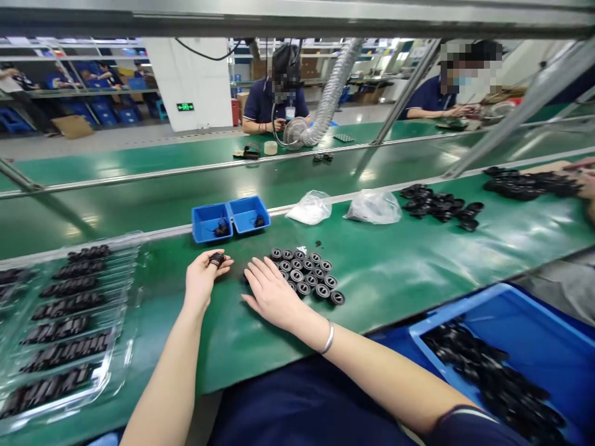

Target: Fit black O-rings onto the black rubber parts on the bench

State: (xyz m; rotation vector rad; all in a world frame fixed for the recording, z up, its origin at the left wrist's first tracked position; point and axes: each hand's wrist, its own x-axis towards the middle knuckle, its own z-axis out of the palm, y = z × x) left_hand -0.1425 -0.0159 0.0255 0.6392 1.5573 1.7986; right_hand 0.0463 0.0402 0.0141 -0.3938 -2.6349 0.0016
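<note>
My left hand (204, 277) is closed around several thin black rings (217, 259), bunched between the thumb and fingers. To its right, my right hand (273, 292) lies palm down with its fingers stretched out, at the left side of a cluster of round black parts (321, 290). These short cylinders stand close together on the green table (242, 353), each with a pale slot-like mark on top. My right hand hides some of them, and whether a part sits under the palm I cannot tell. Tiny white pieces (302, 249) lie just behind the cluster.
Two joined blue bins (211, 224) with small black pieces stand behind my hands. Clear trays (116, 347) of black parts lie left. Plastic bags (374, 207) and black part piles (439, 204) are back right. A blue crate (534, 316) sits at right; co-workers sit across.
</note>
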